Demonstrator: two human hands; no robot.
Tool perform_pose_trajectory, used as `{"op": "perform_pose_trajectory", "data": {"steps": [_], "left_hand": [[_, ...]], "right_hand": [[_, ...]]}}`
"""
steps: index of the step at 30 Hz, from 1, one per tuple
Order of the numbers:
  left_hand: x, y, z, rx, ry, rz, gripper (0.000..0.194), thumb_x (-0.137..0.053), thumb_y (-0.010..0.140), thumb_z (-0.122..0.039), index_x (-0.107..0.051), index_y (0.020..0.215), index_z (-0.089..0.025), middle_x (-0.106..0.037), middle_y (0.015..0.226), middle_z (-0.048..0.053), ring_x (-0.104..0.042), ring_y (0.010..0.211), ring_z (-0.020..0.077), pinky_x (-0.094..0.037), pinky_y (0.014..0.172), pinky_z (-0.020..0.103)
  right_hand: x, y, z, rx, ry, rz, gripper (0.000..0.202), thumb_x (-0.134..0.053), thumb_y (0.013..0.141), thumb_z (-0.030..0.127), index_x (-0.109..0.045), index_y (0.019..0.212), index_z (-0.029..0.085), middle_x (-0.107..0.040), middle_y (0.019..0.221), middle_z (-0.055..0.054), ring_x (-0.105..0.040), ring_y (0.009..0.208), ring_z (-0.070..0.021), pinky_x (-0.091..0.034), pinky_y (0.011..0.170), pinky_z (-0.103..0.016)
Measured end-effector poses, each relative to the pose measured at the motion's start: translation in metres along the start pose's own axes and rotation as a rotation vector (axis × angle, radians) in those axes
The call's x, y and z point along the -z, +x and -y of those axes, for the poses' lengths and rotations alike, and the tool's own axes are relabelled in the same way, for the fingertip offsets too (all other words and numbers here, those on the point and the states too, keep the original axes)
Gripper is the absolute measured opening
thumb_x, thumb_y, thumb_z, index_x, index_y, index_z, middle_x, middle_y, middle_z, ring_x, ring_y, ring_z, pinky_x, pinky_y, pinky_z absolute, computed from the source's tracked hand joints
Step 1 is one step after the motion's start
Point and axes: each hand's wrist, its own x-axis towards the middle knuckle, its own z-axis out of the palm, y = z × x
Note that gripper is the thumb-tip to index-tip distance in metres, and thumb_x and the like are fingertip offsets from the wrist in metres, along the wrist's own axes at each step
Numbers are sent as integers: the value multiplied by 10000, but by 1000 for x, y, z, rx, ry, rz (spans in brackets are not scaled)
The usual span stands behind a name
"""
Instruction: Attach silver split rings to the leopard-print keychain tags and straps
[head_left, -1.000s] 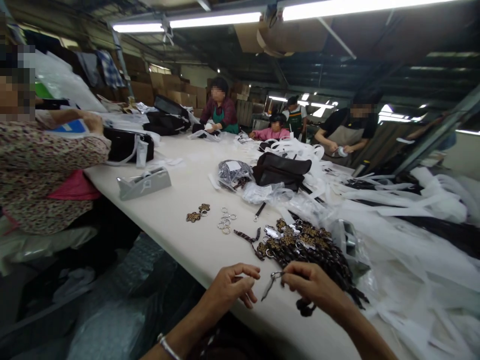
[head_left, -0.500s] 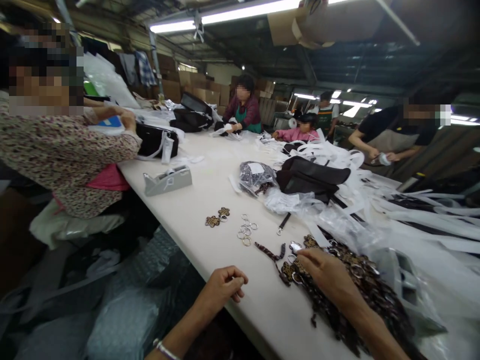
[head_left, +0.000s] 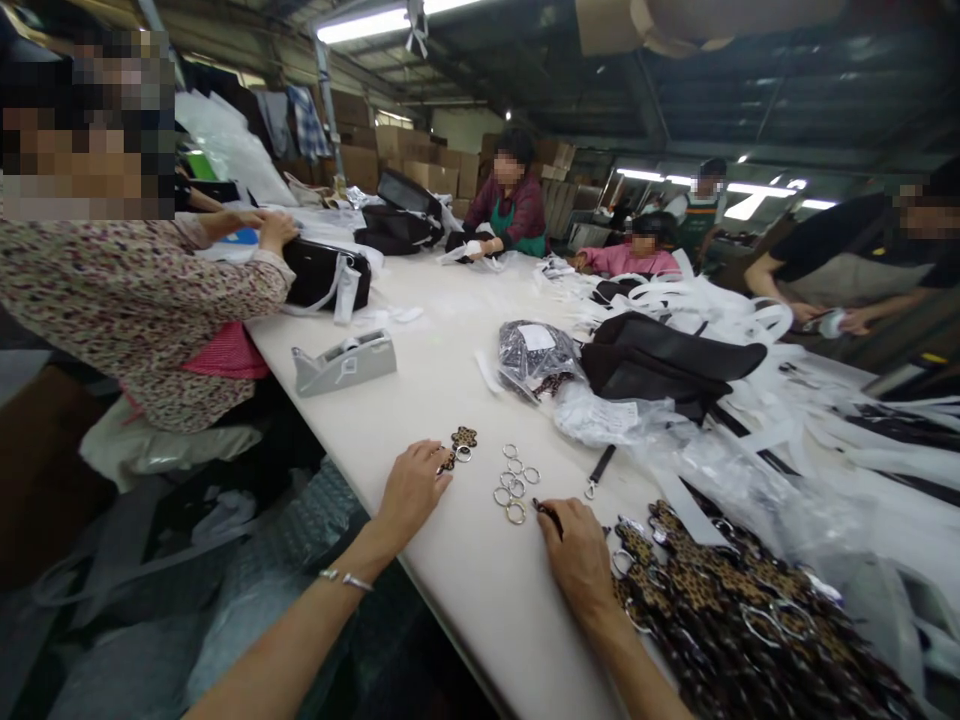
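Observation:
My left hand (head_left: pixel 412 492) is at a leopard-print flower key charm (head_left: pixel 464 437) with a metal ring on it. Its fingers close over a second flower piece (head_left: pixel 447 463), which they partly cover. My right hand (head_left: pixel 579 548) is closed on a dark patterned strap (head_left: pixel 550 514); only its end shows past the fingertips. Between the two hands several loose metal split rings (head_left: pixel 512 484) lie in a small group. Beside my right wrist spreads a big pile of leopard-print charms (head_left: pixel 697 570) with dark straps and rings.
A grey tape dispenser (head_left: pixel 349 362) stands near the table's left edge. Beyond the rings lie a plastic bag of dark pieces (head_left: pixel 536 350), a black bag (head_left: pixel 667 360), a short black strap with a clasp (head_left: pixel 600 470) and clear plastic wrap (head_left: pixel 705 455). Several co-workers are around the table.
My left hand has moved forward onto the flower charm. My right hand has moved left from the pile and taken up the dark strap that lay on the table. The view has shifted a little.

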Motion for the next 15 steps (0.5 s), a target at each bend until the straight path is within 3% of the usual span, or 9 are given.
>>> {"op": "perform_pose_trajectory", "data": {"steps": [4,8,12,15], "left_hand": [[-19,30,7,-5,14,69,183,-604,865,-208,-660,1037,-181,-641,1100,104,-539,1066,271,-399,963,417],[-24,42,7,24,-37,97,65,-589,860,-173,-649,886,-171,-633,1002,103,-538,1033,263,-385,960,402],[-10,44,4,97,-158,116,133,-504,906,-191,-609,825,-177,-650,927,97,-575,975,244,-409,911,382],[9,36,-8,163,-309,173,247,-407,951,-255,-582,796,-173,-671,804,81,-627,805,211,-468,764,340]], "right_hand": [[-4,0,-3,-3,23,-23,153,-535,918,260,-663,982,207,-648,938,-73,-563,924,-249,-413,840,-358],[-4,0,-4,5,40,-37,154,-537,915,259,-669,975,206,-652,928,-74,-569,908,-247,-421,828,-357],[-5,-1,-5,-1,61,-60,178,-539,908,272,-672,998,196,-663,934,-84,-581,909,-257,-434,825,-371],[-2,-1,-3,-19,125,-111,257,-562,892,314,-662,1089,184,-675,1001,-103,-588,955,-281,-441,855,-415]]}}
